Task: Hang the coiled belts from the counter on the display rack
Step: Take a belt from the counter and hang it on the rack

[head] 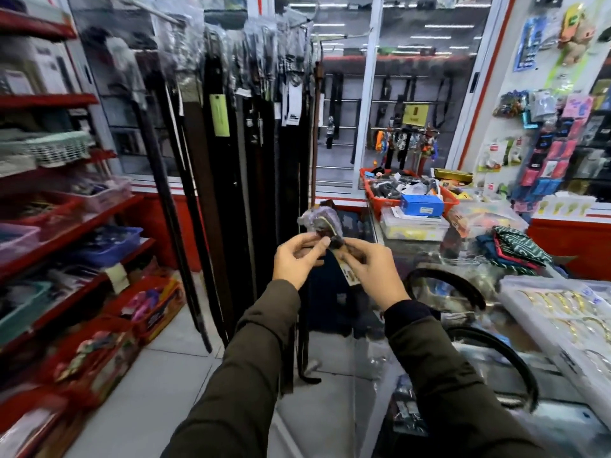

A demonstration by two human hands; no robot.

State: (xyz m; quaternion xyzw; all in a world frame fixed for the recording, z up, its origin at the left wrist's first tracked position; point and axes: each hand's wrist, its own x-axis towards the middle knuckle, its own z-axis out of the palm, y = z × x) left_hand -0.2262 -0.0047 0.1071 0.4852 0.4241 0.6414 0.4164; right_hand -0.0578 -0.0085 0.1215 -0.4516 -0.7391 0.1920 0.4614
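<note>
**Two hands hold a belt end near the rack**

Person's left hand (299, 259) and right hand (370, 271), in dark olive sleeves, both pinch the plastic-wrapped buckle end of a dark belt (322, 224), held in the air betw. the glass counter (429, 325) and the display rack of long hanging black and brown belts (231, 160). Another dark belt loop (446, 282) lies on the counter at right.

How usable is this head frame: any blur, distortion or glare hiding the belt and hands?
Head view: left shelves smeared by motion blur; wide-angle bending at the edges; left hand and right hand fairly sharp, the wrapped belt end softer; glare on the glass counter and ceiling-light reflections in the back window.
</note>
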